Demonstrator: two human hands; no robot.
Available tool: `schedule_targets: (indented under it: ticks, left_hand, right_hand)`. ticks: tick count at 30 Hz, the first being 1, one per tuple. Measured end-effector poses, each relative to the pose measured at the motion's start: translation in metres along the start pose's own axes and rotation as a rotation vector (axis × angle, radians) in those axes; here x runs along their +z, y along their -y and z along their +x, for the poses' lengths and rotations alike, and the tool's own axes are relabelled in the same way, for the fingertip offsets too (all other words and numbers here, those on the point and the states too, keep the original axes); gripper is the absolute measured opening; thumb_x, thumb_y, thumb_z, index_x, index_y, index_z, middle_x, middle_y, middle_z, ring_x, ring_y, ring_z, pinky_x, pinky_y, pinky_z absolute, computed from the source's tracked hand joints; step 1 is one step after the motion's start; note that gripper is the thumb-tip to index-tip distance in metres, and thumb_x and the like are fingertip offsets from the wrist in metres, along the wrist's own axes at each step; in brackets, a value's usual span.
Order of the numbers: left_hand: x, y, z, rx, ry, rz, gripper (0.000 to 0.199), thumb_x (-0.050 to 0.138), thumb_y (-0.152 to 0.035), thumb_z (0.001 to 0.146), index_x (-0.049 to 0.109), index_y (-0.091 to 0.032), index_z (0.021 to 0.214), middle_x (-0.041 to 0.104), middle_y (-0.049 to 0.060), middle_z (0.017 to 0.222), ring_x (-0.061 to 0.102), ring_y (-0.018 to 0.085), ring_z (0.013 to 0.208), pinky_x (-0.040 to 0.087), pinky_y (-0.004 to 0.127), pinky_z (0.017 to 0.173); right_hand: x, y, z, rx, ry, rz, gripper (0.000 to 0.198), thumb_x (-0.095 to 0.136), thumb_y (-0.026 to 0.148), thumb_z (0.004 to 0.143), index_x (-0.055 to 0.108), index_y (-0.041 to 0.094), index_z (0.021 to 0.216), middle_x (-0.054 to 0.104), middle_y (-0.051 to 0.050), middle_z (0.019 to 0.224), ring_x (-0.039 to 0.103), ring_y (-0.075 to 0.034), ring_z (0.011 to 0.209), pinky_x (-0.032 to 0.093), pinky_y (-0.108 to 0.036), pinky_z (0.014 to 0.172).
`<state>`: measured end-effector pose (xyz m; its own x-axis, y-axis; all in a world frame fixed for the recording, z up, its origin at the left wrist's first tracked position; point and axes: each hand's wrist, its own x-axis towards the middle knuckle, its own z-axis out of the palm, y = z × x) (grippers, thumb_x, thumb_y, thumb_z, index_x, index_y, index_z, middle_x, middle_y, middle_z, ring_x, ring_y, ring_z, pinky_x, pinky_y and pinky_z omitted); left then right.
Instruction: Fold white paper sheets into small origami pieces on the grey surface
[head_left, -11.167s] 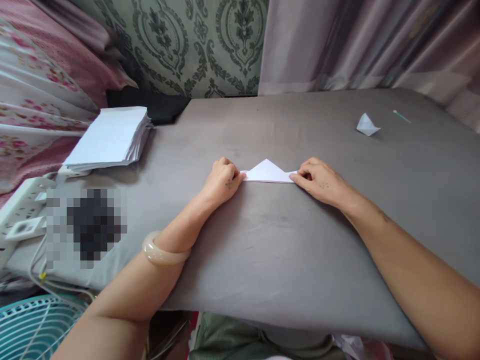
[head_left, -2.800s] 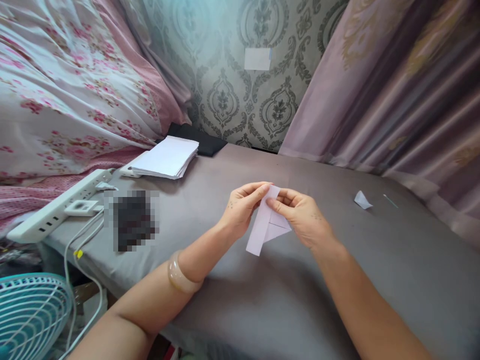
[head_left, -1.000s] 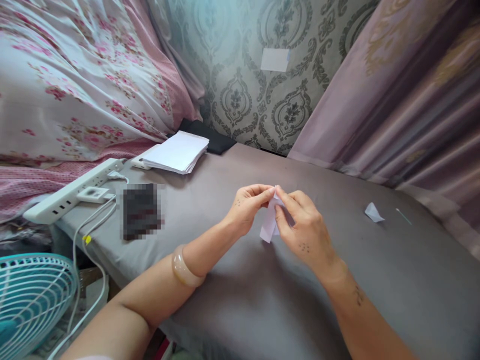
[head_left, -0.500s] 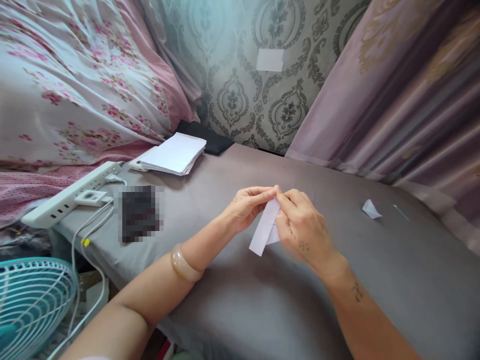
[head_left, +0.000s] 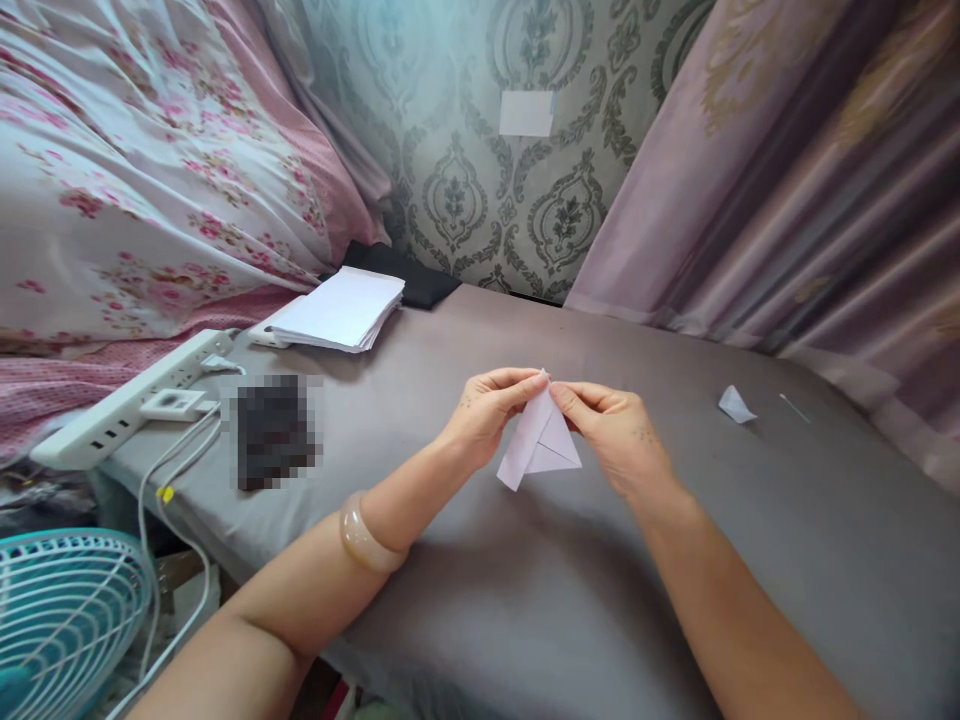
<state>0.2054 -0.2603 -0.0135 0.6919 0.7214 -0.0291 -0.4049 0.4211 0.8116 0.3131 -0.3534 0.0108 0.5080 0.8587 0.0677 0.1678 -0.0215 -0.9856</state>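
Note:
A folded sheet of white paper (head_left: 541, 440) hangs between my two hands above the grey cloth-covered table (head_left: 450, 620). Its top narrows to a point, and below it spreads into a long strip on the left and a triangular flap on the right with a dark crease line. My left hand (head_left: 495, 405) pinches the paper near its tip between thumb and fingers. On the other side, the thumb and fingers of my right hand (head_left: 611, 425) grip its upper right edge. A small folded paper piece (head_left: 737, 405) lies on the table to the right.
A paper stack (head_left: 341, 308) rests at the back left near a black cloth (head_left: 420, 280). A white power strip (head_left: 127, 400) with cables runs along the left edge, beside a blurred dark object (head_left: 275, 432). A teal fan (head_left: 71, 610) stands lower left. A thin stick (head_left: 795, 408) lies right.
My right hand has shifted outward to the right and no longer covers the paper's right flap, which now shows spread out. My left hand keeps its pinch near the tip.

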Motion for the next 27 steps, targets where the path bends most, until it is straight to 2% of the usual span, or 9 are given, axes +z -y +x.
schedule_targets:
  ticks: [6, 11, 14, 17, 24, 27]
  left_hand:
    - [-0.002, 0.004, 0.000, -0.001, 0.022, 0.020, 0.021, 0.082, -0.028, 0.064, 0.071, -0.013, 0.073, 0.065, 0.001, 0.070, 0.056, 0.008, 0.063, 0.042, 0.023, 0.063]
    - [-0.003, 0.005, 0.001, 0.093, 0.033, 0.110, 0.022, 0.081, -0.033, 0.066, 0.070, -0.014, 0.070, 0.064, 0.000, 0.067, 0.053, 0.008, 0.061, 0.041, 0.023, 0.063]
    - [-0.003, 0.005, 0.001, 0.181, -0.008, 0.168, 0.022, 0.081, -0.033, 0.065, 0.070, -0.014, 0.069, 0.064, 0.001, 0.066, 0.052, 0.008, 0.061, 0.040, 0.024, 0.062]
    - [-0.004, 0.007, 0.002, 0.210, -0.039, 0.195, 0.021, 0.080, -0.033, 0.065, 0.071, -0.014, 0.069, 0.064, 0.001, 0.065, 0.052, 0.009, 0.060, 0.040, 0.025, 0.062]
    - [-0.007, 0.005, 0.006, 0.118, 0.042, 0.175, 0.021, 0.081, -0.031, 0.064, 0.072, -0.013, 0.071, 0.066, 0.003, 0.067, 0.055, 0.011, 0.062, 0.044, 0.027, 0.065]
    - [-0.008, 0.005, 0.007, 0.124, 0.030, 0.171, 0.020, 0.081, -0.030, 0.064, 0.072, -0.013, 0.070, 0.066, 0.003, 0.066, 0.055, 0.010, 0.060, 0.045, 0.027, 0.065]
  right_hand:
    - [0.001, -0.001, -0.001, -0.131, -0.082, -0.275, 0.030, 0.064, 0.041, 0.079, 0.076, 0.016, 0.092, 0.073, -0.005, 0.078, 0.062, -0.016, 0.067, 0.047, -0.029, 0.062]
    - [0.002, 0.000, -0.002, -0.144, -0.053, -0.312, 0.030, 0.064, 0.042, 0.080, 0.075, 0.016, 0.091, 0.073, -0.005, 0.077, 0.062, -0.016, 0.066, 0.046, -0.029, 0.061]
    - [0.002, 0.000, -0.001, -0.074, 0.015, -0.194, 0.032, 0.065, 0.044, 0.079, 0.075, 0.017, 0.093, 0.073, -0.006, 0.080, 0.065, -0.017, 0.072, 0.049, -0.030, 0.066]
    - [0.001, -0.001, 0.001, 0.033, 0.063, -0.062, 0.033, 0.070, 0.045, 0.074, 0.074, 0.017, 0.091, 0.074, -0.006, 0.083, 0.066, -0.018, 0.075, 0.050, -0.031, 0.070]
    - [-0.006, -0.007, 0.007, 0.173, 0.069, 0.056, 0.034, 0.077, 0.047, 0.063, 0.073, 0.017, 0.079, 0.074, -0.007, 0.080, 0.062, -0.015, 0.062, 0.048, -0.029, 0.059]
    - [-0.006, -0.009, 0.009, 0.223, 0.111, 0.099, 0.036, 0.077, 0.049, 0.062, 0.073, 0.017, 0.079, 0.072, -0.005, 0.074, 0.059, -0.014, 0.059, 0.046, -0.028, 0.056]
